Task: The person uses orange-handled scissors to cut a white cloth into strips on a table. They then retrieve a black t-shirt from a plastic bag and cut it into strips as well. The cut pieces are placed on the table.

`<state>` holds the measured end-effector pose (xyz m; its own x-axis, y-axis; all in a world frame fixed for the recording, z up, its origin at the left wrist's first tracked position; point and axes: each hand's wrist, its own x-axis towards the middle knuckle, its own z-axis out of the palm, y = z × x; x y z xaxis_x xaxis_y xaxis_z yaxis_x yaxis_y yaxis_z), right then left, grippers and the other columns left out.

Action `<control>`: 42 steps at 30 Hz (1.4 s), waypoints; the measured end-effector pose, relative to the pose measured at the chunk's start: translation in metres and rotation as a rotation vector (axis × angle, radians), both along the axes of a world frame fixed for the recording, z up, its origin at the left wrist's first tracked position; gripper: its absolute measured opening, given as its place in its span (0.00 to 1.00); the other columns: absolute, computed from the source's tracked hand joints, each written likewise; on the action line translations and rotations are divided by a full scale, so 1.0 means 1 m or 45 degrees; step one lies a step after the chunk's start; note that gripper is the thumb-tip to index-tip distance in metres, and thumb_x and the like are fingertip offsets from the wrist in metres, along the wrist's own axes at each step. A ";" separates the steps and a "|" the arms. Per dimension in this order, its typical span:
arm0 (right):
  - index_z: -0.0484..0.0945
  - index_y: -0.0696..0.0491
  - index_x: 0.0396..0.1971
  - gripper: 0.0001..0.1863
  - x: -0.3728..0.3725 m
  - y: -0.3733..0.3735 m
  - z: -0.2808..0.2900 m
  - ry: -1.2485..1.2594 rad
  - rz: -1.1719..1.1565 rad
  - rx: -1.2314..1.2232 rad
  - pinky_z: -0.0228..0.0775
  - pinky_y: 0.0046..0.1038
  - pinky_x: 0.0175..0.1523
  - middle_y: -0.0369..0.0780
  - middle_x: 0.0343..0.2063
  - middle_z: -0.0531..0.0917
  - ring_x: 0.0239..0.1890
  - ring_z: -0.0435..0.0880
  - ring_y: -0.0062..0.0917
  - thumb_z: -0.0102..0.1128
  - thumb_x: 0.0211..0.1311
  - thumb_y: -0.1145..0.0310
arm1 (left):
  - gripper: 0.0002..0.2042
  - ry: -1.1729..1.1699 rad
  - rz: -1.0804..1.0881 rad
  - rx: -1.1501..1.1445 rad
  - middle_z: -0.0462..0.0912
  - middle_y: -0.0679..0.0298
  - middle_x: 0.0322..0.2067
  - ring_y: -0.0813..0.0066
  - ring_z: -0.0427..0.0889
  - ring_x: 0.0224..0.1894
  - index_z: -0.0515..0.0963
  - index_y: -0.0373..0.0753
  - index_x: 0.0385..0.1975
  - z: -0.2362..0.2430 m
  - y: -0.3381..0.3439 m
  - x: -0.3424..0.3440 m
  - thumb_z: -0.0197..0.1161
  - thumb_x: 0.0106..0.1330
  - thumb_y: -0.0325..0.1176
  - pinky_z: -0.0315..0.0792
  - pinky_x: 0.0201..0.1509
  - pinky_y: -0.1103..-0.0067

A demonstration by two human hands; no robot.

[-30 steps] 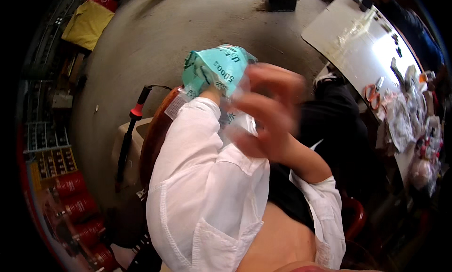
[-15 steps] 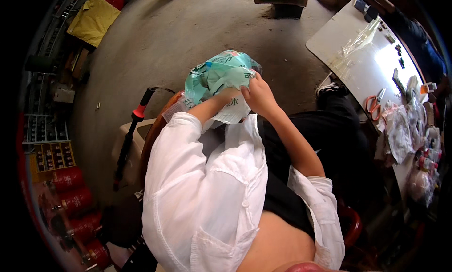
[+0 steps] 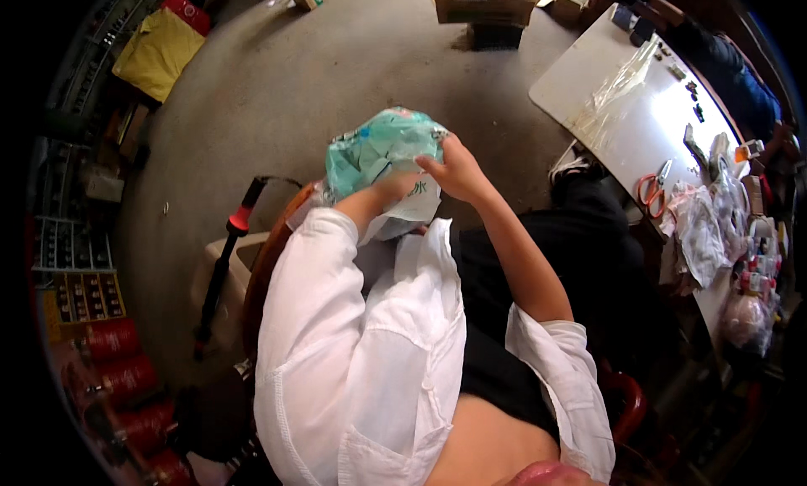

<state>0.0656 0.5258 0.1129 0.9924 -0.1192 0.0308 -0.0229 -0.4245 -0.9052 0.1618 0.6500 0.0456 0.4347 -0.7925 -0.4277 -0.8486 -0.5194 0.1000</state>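
A crumpled translucent green-and-white plastic bag (image 3: 370,154) rests above my lap, with dark print and several small items faintly showing through it. My right hand (image 3: 458,173) pinches the bag's right edge, thumb on the near side. My left hand (image 3: 402,187) reaches into the bag from the left; its fingers are hidden by the plastic, so what they touch does not show. Both forearms come out of rolled white sleeves.
On the right stands a white table (image 3: 580,82) with orange-handled scissors (image 3: 651,192) and plastic-wrapped goods (image 3: 698,234). A red-and-black rod-shaped tool (image 3: 239,225) leans by a beige stool (image 3: 252,249) at left. Red cylinders (image 3: 126,375) line the lower left. A cardboard box (image 3: 483,5) is ahead.
The bag and both hands sit slightly lower in view, while the surroundings have shifted left with the head's movement. My right hand still grips the bag's edge.
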 end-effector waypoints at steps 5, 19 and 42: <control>0.71 0.56 0.49 0.24 0.011 -0.014 -0.016 -0.271 0.012 0.087 0.67 0.36 0.52 0.50 0.45 0.77 0.48 0.76 0.40 0.65 0.51 0.66 | 0.18 -0.022 -0.047 0.004 0.75 0.54 0.48 0.59 0.74 0.49 0.73 0.43 0.49 -0.001 -0.001 0.018 0.48 0.65 0.43 0.65 0.53 0.66; 0.70 0.62 0.43 0.23 -0.009 0.006 -0.025 -0.264 0.219 0.063 0.68 0.41 0.44 0.53 0.36 0.76 0.42 0.76 0.45 0.61 0.51 0.62 | 0.17 -0.201 -0.245 0.015 0.77 0.53 0.44 0.56 0.77 0.45 0.74 0.42 0.47 0.007 -0.064 0.057 0.48 0.65 0.42 0.68 0.48 0.65; 0.69 0.60 0.52 0.23 0.016 -0.009 0.001 -0.166 -0.113 0.914 0.67 0.22 0.50 0.39 0.44 0.78 0.45 0.76 0.19 0.62 0.58 0.68 | 0.14 0.137 0.058 -0.002 0.83 0.52 0.32 0.48 0.82 0.33 0.77 0.38 0.36 -0.015 0.049 0.031 0.46 0.65 0.38 0.74 0.36 0.59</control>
